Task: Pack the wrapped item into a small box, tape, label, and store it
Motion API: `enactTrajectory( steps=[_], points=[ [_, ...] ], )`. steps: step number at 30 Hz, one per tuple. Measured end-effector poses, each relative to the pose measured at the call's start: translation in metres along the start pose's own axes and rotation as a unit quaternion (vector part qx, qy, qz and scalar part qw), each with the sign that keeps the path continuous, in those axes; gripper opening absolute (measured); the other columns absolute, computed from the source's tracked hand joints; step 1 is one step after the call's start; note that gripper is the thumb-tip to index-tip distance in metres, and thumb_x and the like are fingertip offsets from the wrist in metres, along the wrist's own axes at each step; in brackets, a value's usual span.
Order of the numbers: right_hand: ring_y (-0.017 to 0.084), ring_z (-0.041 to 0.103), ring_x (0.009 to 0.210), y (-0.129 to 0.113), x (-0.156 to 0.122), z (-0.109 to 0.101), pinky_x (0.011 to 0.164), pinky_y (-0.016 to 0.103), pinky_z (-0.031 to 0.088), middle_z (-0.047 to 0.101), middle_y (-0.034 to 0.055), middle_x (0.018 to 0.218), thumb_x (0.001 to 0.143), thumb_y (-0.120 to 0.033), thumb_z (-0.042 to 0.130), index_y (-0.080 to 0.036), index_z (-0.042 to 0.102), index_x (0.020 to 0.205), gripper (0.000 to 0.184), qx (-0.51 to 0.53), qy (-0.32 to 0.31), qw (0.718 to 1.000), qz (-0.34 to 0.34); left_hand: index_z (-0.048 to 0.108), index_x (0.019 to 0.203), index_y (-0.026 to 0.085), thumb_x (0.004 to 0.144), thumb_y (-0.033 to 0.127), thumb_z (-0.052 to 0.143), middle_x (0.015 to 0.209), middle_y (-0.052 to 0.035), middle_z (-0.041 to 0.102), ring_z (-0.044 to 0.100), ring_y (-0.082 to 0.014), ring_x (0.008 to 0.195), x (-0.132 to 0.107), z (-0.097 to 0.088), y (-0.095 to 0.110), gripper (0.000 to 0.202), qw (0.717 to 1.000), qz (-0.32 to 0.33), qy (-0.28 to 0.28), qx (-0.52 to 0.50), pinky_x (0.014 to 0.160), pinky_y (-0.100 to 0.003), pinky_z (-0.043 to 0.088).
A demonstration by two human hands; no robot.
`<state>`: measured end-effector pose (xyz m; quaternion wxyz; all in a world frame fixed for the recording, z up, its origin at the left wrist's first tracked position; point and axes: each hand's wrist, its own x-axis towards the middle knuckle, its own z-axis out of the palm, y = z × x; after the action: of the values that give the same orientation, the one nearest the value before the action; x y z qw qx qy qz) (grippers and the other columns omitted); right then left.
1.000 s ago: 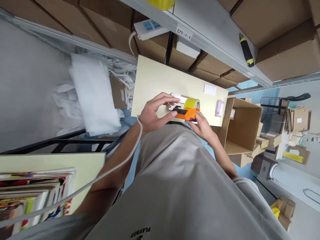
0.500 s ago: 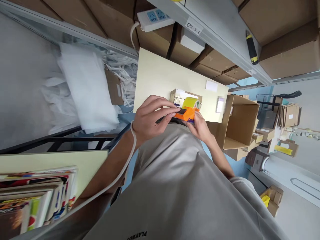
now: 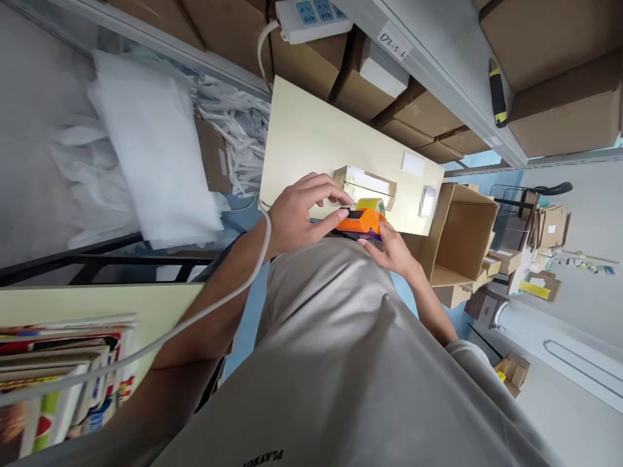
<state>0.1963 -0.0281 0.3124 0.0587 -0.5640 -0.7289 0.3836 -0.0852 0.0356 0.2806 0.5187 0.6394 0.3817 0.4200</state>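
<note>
My right hand (image 3: 392, 249) is closed around the right end of an orange tape dispenser (image 3: 357, 224), with its thumb on the near side. A roll of yellow tape (image 3: 370, 205) shows at the dispenser's far side. At the left end is my left hand (image 3: 304, 211), its fingers spread and curved above the dispenser. The left thumb tip lies at the dispenser's edge; whether it presses there I cannot tell. Just beyond, on the pale tabletop (image 3: 302, 139), rests a small cardboard box (image 3: 372, 183) with a white strip along it.
A large cardboard box (image 3: 464, 237) stands open right of the table. White foam sheets (image 3: 146, 143) lie at left. Above the table's far edge are a power strip (image 3: 314, 21) and a shelf holding a utility knife (image 3: 497, 94). A white cable (image 3: 233, 295) runs along my left forearm.
My left fingers have lifted off the dispenser's left end and spread apart. The dispenser stays in my right hand, slightly turned. The view has shifted a little.
</note>
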Motion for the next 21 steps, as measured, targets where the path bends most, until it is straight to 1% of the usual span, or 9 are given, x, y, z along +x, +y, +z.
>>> enactTrajectory(
  steps=[3, 5, 8, 10, 13, 16, 19, 21],
  points=[
    [0.037, 0.075, 0.105, 0.002, 0.004, -0.004, 0.102, 0.057, 0.066, 0.081, 0.0132, 0.11, 0.106, -0.074, 0.066, -0.024, 0.075, 0.12, 0.053, -0.001, -0.025, 0.999, 0.034, 0.086, 0.106, 0.025, 0.096, 0.057, 0.081, 0.1, -0.007, 0.08, 0.072, -0.0245, 0.092, 0.008, 0.006, -0.019, 0.034, 0.997, -0.064, -0.001, -0.038, 0.085, -0.038, 0.062],
    [0.035, 0.075, 0.1, 0.004, 0.01, -0.006, 0.097, 0.051, 0.066, 0.081, 0.0103, 0.107, 0.101, -0.079, 0.07, -0.023, 0.076, 0.117, 0.058, 0.013, -0.045, 0.996, 0.076, 0.084, 0.102, 0.022, 0.092, 0.06, 0.086, 0.094, -0.0067, 0.079, 0.07, -0.0222, 0.085, 0.012, 0.015, -0.038, 0.039, 0.989, -0.124, 0.0, -0.078, 0.081, -0.036, 0.061],
    [0.032, 0.074, 0.096, 0.01, 0.025, -0.01, 0.091, 0.042, 0.064, 0.081, 0.006, 0.099, 0.095, -0.087, 0.072, -0.021, 0.076, 0.116, 0.069, 0.049, -0.089, 0.985, 0.142, 0.081, 0.096, 0.02, 0.084, 0.062, 0.093, 0.09, -0.0073, 0.079, 0.069, -0.0212, 0.081, 0.015, 0.032, -0.065, 0.045, 0.97, -0.199, 0.011, -0.137, 0.079, -0.035, 0.061],
    [0.029, 0.073, 0.091, 0.016, 0.035, -0.016, 0.086, 0.038, 0.061, 0.08, 0.0044, 0.093, 0.092, -0.092, 0.072, -0.021, 0.076, 0.11, 0.074, 0.067, -0.125, 0.977, 0.158, 0.079, 0.092, 0.02, 0.079, 0.06, 0.097, 0.089, -0.008, 0.079, 0.07, -0.0213, 0.08, 0.014, 0.043, -0.077, 0.045, 0.959, -0.231, 0.03, -0.159, 0.08, -0.036, 0.062],
    [0.024, 0.071, 0.082, 0.024, 0.045, -0.036, 0.079, 0.034, 0.056, 0.08, 0.0026, 0.088, 0.092, -0.094, 0.069, -0.02, 0.076, 0.103, 0.075, 0.089, -0.198, 0.965, 0.145, 0.08, 0.09, 0.021, 0.076, 0.056, 0.1, 0.09, -0.0085, 0.081, 0.071, -0.0221, 0.08, 0.01, 0.055, -0.085, 0.043, 0.949, -0.26, 0.055, -0.167, 0.082, -0.037, 0.063],
    [0.022, 0.073, 0.079, 0.031, 0.049, -0.063, 0.076, 0.032, 0.054, 0.082, 0.0021, 0.087, 0.094, -0.091, 0.071, -0.02, 0.078, 0.105, 0.072, 0.093, -0.262, 0.95, 0.143, 0.081, 0.091, 0.02, 0.076, 0.051, 0.101, 0.093, -0.0094, 0.082, 0.075, -0.0249, 0.087, 0.009, 0.059, -0.087, 0.039, 0.943, -0.268, 0.09, -0.175, 0.087, -0.039, 0.066],
    [0.023, 0.078, 0.081, 0.041, 0.054, -0.09, 0.074, 0.031, 0.057, 0.086, 0.0046, 0.088, 0.091, -0.09, 0.077, -0.02, 0.079, 0.105, 0.071, 0.098, -0.288, 0.938, 0.167, 0.082, 0.092, 0.019, 0.077, 0.043, 0.1, 0.095, -0.0101, 0.083, 0.077, -0.0253, 0.092, 0.016, 0.056, -0.097, 0.034, 0.932, -0.276, 0.15, -0.183, 0.091, -0.039, 0.066],
    [0.024, 0.081, 0.081, 0.05, 0.065, -0.103, 0.073, 0.03, 0.058, 0.087, 0.0064, 0.087, 0.088, -0.09, 0.081, -0.02, 0.078, 0.103, 0.072, 0.103, -0.292, 0.934, 0.181, 0.082, 0.092, 0.018, 0.076, 0.037, 0.098, 0.095, -0.0102, 0.083, 0.076, -0.0235, 0.091, 0.023, 0.055, -0.108, 0.03, 0.921, -0.291, 0.176, -0.192, 0.088, -0.037, 0.065]
  ],
)
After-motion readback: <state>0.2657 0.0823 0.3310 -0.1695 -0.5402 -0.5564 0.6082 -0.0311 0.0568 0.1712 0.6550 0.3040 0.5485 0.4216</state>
